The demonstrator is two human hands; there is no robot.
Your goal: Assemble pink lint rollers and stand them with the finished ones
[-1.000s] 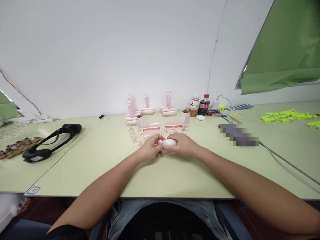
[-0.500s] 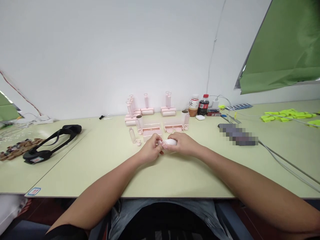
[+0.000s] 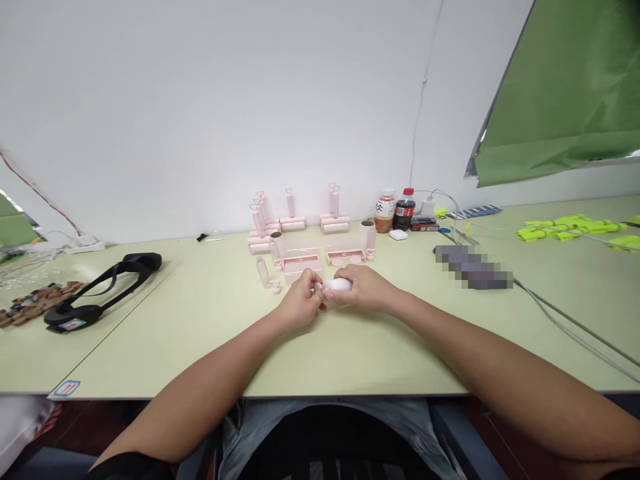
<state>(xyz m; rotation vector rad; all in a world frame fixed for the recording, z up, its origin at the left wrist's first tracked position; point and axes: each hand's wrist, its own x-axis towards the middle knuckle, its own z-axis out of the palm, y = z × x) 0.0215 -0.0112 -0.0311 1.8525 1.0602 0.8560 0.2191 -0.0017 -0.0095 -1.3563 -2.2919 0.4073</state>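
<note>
Over the tabletop (image 3: 370,363), between front and back edges, the right hand (image 3: 369,288) wraps a white roll (image 3: 341,284), the left hand (image 3: 301,299) pinching at its end; probably light, smooth, best gripped mid-barrel

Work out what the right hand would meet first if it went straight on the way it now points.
Probably the left hand. The right hand points left, holding the white roll, and the left hand is at the roll's left end. Whether they already touch is hard to tell.
</note>
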